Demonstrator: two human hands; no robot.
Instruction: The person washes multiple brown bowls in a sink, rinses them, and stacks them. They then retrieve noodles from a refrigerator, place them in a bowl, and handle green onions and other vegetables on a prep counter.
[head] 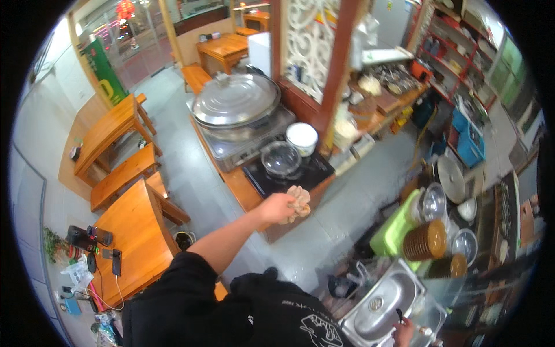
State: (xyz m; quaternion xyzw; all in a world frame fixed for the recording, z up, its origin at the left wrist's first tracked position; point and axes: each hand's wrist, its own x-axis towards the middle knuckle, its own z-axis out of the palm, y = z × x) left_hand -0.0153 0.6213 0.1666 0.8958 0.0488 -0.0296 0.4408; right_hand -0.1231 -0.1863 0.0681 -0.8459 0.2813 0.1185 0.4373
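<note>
My left hand (277, 208) reaches forward from the black sleeve, closed on a crumpled beige-brown cloth (299, 204). It is just off the near edge of a wooden counter, beside a black induction cooktop (314, 170). A clear bowl (281, 159) and a white tub (302, 138) stand on the cooktop. My right hand (403, 333), at the lower right, is over the edge of a stainless steel sink (381, 303), its fingers around a small black object (399, 315) that points up. What that object is, I cannot tell. The sink basin shows its drain.
Behind the cooktop, a large lidded metal pan (236, 99) sits on a steel stove (247, 139). A wooden table (134, 238) on the left holds phones and bottles. Stacked brown bowls (422, 240) stand by a light-green container (394, 230). Tiled floor (303, 251) lies between counter and sink.
</note>
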